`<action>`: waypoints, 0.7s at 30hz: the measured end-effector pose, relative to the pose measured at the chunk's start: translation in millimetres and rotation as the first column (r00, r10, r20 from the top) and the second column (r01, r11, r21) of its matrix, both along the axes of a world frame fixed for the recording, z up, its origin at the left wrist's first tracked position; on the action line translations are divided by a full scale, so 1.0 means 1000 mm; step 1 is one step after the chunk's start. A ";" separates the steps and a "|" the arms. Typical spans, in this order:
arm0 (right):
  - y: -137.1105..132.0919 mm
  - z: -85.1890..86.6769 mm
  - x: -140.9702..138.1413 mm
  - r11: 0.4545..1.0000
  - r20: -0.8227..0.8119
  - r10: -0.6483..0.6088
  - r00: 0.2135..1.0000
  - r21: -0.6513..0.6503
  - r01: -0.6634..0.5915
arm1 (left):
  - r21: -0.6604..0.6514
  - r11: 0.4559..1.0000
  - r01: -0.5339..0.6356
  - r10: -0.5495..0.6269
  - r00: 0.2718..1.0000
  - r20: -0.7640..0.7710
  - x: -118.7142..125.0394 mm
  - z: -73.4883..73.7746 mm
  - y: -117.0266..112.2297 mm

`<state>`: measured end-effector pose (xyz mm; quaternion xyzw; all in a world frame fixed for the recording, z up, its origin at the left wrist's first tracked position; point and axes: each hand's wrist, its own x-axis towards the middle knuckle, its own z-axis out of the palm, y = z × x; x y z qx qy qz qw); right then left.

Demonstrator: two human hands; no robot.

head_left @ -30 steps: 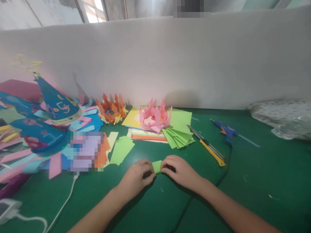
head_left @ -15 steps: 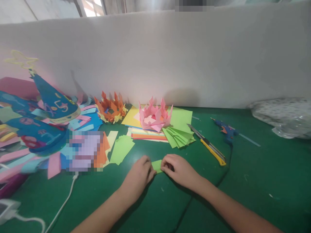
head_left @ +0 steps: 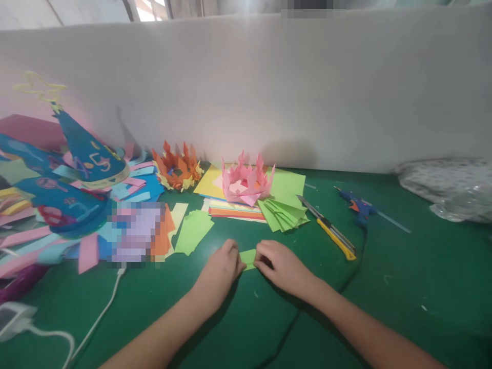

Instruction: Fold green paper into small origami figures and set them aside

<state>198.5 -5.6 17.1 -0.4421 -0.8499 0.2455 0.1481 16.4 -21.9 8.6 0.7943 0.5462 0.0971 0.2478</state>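
A small green paper piece (head_left: pixel 248 259) is stretched between my two hands, just above or on the green table. My left hand (head_left: pixel 223 266) pinches its left end, fingers closed. At the other end, my right hand (head_left: pixel 280 264) grips it between thumb and fingers. Fingers cover both ends of the paper. Behind my hands lie a stack of green paper pieces (head_left: pixel 194 230) to the left and a fan of folded green papers (head_left: pixel 283 214) to the right. A pink paper crown (head_left: pixel 248 187) stands on coloured sheets farther back.
A yellow utility knife (head_left: pixel 330 233) lies on the right, blade pointing away, beside a blue glue gun (head_left: pixel 355 202) with its cord. An orange paper crown (head_left: pixel 179 169) stands at the back. Blue party hats (head_left: pixel 90 154), paper strips and a white cable (head_left: pixel 109 307) occupy the left.
Both hands keep hold of the green paper, and slightly more of it shows between them. The whole view has shifted a little; the other things lie as before.
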 end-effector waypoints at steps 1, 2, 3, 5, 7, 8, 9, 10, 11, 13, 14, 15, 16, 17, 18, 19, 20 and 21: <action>0.000 0.000 0.000 1.000 -0.002 0.003 1.000 -0.004 -0.003 | 0.002 1.000 0.000 0.000 1.000 0.019 0.000 0.002 0.000; 0.001 0.001 0.000 1.000 -0.007 0.005 1.000 -0.011 -0.005 | 0.015 1.000 0.003 -0.003 0.999 0.036 0.000 0.003 0.000; 0.001 0.001 0.000 1.000 -0.012 0.005 1.000 -0.023 -0.005 | 0.025 1.000 0.010 -0.011 0.998 0.055 -0.001 0.004 -0.001; 0.002 0.002 0.000 0.999 -0.016 0.001 1.000 -0.046 -0.002 | 0.037 0.999 0.031 -0.034 0.995 0.096 -0.003 0.004 -0.001; 0.002 0.003 0.000 0.998 -0.011 0.001 1.000 -0.058 -0.001 | 0.032 0.998 0.051 -0.055 0.987 0.149 -0.006 0.004 0.000; 0.002 0.004 0.000 0.998 -0.007 0.003 1.000 -0.060 -0.003 | 0.030 0.998 0.059 -0.063 0.982 0.179 -0.008 0.003 0.000; 0.002 0.004 0.000 0.998 -0.002 0.006 1.000 -0.059 -0.007 | 0.031 0.997 0.067 -0.072 0.976 0.205 -0.010 0.003 0.000; 0.002 0.005 0.000 0.998 0.005 0.013 1.000 -0.056 -0.013 | 0.036 0.997 0.073 -0.079 0.971 0.224 -0.011 0.003 0.000; 0.002 0.005 -0.001 0.998 0.012 0.022 1.000 -0.051 -0.022 | 0.044 0.996 0.079 -0.087 0.968 0.237 -0.012 0.002 0.000; 0.002 0.006 -0.002 0.998 0.032 0.042 0.999 -0.039 -0.041 | 0.074 0.993 0.094 -0.110 0.964 0.242 -0.013 0.001 -0.001; 0.002 0.006 -0.002 0.998 0.044 0.050 0.998 -0.032 -0.048 | 0.093 0.990 0.103 -0.123 0.965 0.233 -0.013 0.000 -0.001; 0.002 0.006 -0.002 0.998 0.056 0.054 0.997 -0.027 -0.052 | 0.114 0.987 0.116 -0.139 0.966 0.220 -0.013 -0.001 -0.001; 0.002 0.006 -0.002 0.998 0.067 0.053 0.996 -0.020 -0.052 | 0.135 0.982 0.134 -0.160 0.966 0.202 -0.012 -0.002 -0.002; 0.002 0.006 -0.001 0.999 0.078 0.048 0.996 -0.014 -0.047 | 0.153 0.976 0.153 -0.180 0.967 0.180 -0.011 -0.002 -0.002; 0.003 0.006 0.000 0.999 0.086 0.038 0.996 -0.008 -0.037 | 0.167 0.971 0.172 -0.198 0.968 0.155 -0.010 -0.002 -0.002; 0.003 0.005 0.002 1.000 0.091 0.023 0.996 -0.003 -0.023 | 0.179 0.965 0.191 -0.216 0.968 0.132 -0.010 -0.002 -0.003; 0.003 0.005 0.004 1.000 0.090 0.007 0.996 -0.003 -0.007 | 0.185 0.960 0.209 -0.232 0.966 0.112 -0.009 -0.001 -0.003; 0.004 0.004 0.007 1.000 0.079 -0.014 0.997 -0.006 0.015 | 0.188 0.957 0.220 -0.241 0.966 0.097 -0.009 0.000 -0.003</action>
